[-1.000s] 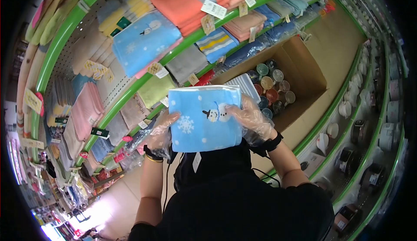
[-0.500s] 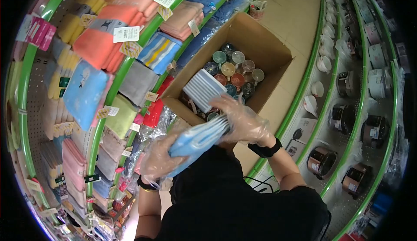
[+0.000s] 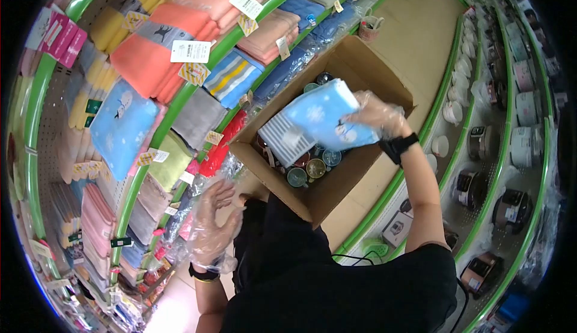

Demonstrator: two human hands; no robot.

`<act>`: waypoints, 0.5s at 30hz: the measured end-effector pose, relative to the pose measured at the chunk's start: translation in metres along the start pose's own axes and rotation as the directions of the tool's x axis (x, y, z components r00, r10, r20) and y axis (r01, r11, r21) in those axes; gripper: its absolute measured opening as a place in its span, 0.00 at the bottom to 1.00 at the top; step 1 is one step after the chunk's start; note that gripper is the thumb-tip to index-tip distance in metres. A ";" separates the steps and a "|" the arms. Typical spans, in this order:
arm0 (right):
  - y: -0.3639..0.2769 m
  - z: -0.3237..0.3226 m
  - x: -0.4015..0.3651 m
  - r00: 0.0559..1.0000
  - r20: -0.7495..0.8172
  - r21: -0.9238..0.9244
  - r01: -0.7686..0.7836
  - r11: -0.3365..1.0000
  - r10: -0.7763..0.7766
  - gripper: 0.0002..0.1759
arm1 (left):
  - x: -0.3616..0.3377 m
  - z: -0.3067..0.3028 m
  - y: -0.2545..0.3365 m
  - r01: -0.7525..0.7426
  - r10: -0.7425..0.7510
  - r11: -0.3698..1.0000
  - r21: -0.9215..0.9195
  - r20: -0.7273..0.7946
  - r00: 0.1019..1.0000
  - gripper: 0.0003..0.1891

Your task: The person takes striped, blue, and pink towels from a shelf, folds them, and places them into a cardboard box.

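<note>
A folded light-blue towel [image 3: 321, 114] with white snowflakes is in my right hand [image 3: 378, 115], which wears a clear plastic glove and grips its right end over the cardboard box [image 3: 336, 192]. Beneath the towel's left part, a grey-and-white striped cloth [image 3: 285, 144] lies on glass cups [image 3: 315, 168] packed in the box. Other cups are hidden under the towel. My left hand [image 3: 215, 222], gloved too, is beside the lower shelf with its fingers spread and nothing in them.
Stacked folded towels [image 3: 162, 51] with price tags fill the green-edged shelves on the left. Shelves on the right hold pots [image 3: 511, 201] and white bowls [image 3: 452, 112]. A patterned cup [image 3: 369, 28] stands beyond the box. Dark cables [image 3: 354, 260] run below the box.
The light-blue towel has moved from between my hands, close to my body, to over the box in my right hand. My left hand has let go of it and opened.
</note>
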State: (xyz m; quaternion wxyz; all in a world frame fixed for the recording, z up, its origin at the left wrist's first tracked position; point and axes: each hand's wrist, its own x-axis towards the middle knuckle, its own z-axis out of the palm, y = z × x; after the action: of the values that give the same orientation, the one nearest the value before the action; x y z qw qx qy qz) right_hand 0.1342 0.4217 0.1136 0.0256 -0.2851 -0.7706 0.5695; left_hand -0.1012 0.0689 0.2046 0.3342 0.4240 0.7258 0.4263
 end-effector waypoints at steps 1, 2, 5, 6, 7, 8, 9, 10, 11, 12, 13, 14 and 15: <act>0.017 -0.013 0.012 0.995 -0.013 -0.089 -0.098 0.991 0.097 0.19 | -0.008 -0.005 -0.006 0.086 -0.089 0.995 -0.046 -0.055 0.995 0.31; 0.040 -0.026 0.027 0.991 -0.002 -0.204 -0.128 0.971 0.131 0.20 | -0.015 -0.009 -0.012 0.122 -0.126 0.991 -0.058 -0.058 0.990 0.33; 0.126 -0.026 0.073 0.987 -0.094 -0.611 -0.162 0.775 0.132 0.25 | -0.031 -0.012 -0.024 0.165 -0.157 0.983 0.084 -0.092 0.983 0.34; 0.119 -0.022 0.080 0.964 -0.080 -0.625 -0.246 0.741 0.253 0.28 | -0.035 -0.010 -0.025 0.200 -0.191 0.976 0.081 -0.109 0.976 0.35; 0.112 -0.019 0.081 0.968 -0.061 -0.635 -0.226 0.739 0.243 0.28 | -0.040 -0.009 -0.028 0.211 -0.201 0.975 0.074 -0.130 0.971 0.35; 0.071 -0.013 0.074 0.938 -0.087 -0.590 -0.321 0.741 0.337 0.30 | -0.045 -0.007 -0.033 0.229 -0.218 0.972 0.062 -0.141 0.966 0.35; 0.049 -0.011 0.075 0.897 -0.107 -0.542 -0.415 0.731 0.429 0.32 | -0.048 -0.005 -0.035 0.246 -0.236 0.968 0.050 -0.151 0.960 0.35; 0.059 -0.010 0.086 0.848 -0.115 -0.645 -0.459 0.611 0.517 0.36 | -0.049 -0.004 -0.033 0.285 -0.281 0.959 0.002 -0.162 0.946 0.35; 0.066 -0.012 0.094 0.853 -0.102 -0.653 -0.446 0.612 0.512 0.36 | -0.049 -0.003 -0.033 0.294 -0.290 0.956 -0.002 -0.175 0.941 0.35; 0.072 -0.014 0.101 0.876 -0.025 -0.736 -0.341 0.584 0.481 0.38 | -0.050 -0.003 -0.034 0.317 -0.312 0.948 -0.002 -0.187 0.932 0.35; 0.080 -0.019 0.110 0.890 0.052 -0.805 -0.231 0.547 0.452 0.41 | -0.049 -0.003 -0.038 0.336 -0.330 0.942 -0.002 -0.197 0.923 0.36; 0.099 -0.025 0.124 0.819 0.157 -0.727 -0.282 0.625 0.552 0.42 | -0.050 -0.002 -0.046 0.336 -0.330 0.942 -0.011 -0.205 0.921 0.36; 0.114 -0.024 0.136 0.823 0.159 -0.735 -0.270 0.622 0.545 0.42 | -0.050 -0.001 -0.052 0.333 -0.329 0.943 -0.017 -0.218 0.919 0.36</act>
State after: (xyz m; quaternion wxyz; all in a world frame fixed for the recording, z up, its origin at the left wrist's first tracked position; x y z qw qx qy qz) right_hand 0.0759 0.5276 -0.0190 -0.3579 -0.3324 -0.8273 0.2774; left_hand -0.0981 0.0094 0.1640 0.3154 0.2493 0.8236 0.4000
